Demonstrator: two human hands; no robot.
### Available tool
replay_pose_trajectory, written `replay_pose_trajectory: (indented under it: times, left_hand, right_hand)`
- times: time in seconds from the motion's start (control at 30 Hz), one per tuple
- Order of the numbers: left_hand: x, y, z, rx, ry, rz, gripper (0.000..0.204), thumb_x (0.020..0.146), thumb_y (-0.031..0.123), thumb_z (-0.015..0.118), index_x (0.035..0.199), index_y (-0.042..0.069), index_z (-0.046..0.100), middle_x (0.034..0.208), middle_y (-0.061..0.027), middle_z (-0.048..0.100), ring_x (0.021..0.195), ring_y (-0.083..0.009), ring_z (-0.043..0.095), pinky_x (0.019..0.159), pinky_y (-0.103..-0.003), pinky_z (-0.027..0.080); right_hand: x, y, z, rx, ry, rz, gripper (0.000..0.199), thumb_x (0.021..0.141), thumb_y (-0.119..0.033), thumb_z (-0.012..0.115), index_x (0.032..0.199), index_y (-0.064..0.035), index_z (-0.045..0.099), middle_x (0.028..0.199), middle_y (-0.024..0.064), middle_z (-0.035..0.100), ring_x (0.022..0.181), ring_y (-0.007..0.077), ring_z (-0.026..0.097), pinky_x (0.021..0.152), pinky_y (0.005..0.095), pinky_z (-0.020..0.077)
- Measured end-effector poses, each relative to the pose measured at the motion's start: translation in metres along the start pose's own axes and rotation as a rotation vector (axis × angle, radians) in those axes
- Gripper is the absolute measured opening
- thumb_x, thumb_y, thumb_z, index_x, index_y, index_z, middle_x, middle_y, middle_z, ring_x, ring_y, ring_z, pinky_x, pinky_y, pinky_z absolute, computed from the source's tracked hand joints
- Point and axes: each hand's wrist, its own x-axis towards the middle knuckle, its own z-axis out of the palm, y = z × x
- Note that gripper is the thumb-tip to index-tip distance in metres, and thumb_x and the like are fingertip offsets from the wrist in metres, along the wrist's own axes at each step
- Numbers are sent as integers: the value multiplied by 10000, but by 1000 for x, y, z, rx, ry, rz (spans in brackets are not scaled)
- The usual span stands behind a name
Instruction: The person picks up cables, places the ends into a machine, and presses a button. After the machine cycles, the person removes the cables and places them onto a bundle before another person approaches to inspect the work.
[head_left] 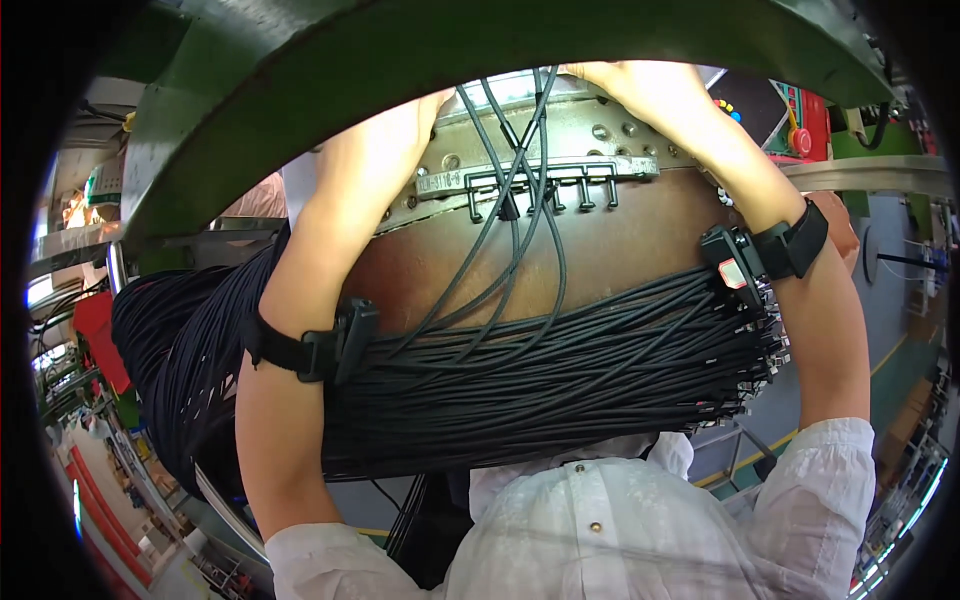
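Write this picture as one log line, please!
left hand: near metal plate, partly hidden | right hand: likewise | black cables: crossing over metal bar | cable bundle: lower in view

the person wears a thin white shirt (pixel 530 540) with round brass-coloured buttons (pixel 596 526) down the front. the left sleeve (pixel 325 562) and right sleeve (pixel 825 480) are loose and white — the right one gathered into a cuff near the elbow. a black strap (pixel 283 345) circles the left arm (pixel 280 440), carrying a black boxy device (pixel 357 335); a matching band (pixel 795 243) on the right arm (pixel 828 350) bears another black unit (pixel 722 245) — this one with a pale, red-edged patch (pixel 733 273).
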Motion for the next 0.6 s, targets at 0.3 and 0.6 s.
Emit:
replay_pose_trajectory:
  times: [0.3, 0.6]
  left_hand:
    - [-83, 70, -118, -1122, -637, -580, 744, 820, 352, 637, 1360, -50, 318, 1401, -203, 340, 1319, -271, 313, 1086, -362, 217]
    - [-384, 144, -82, -478, -665, -1117, 419, 830, 193, 604, 1192, 0, 523, 1193, -189, 547, 1086, -323, 516, 947, -356, 391]
  right_hand:
    - [-146, 10, -84, 659, 277, 280, 212, 888, -84, 480, 1061, 8, 561, 1148, 177, 576, 1046, 312, 557, 957, 380, 387]
    - [-427, -103, -2, 1731, -164, 1662, 421, 955, -272, 367, 1312, -54, 415, 1286, 108, 474, 1150, 228, 458, 999, 364, 366]
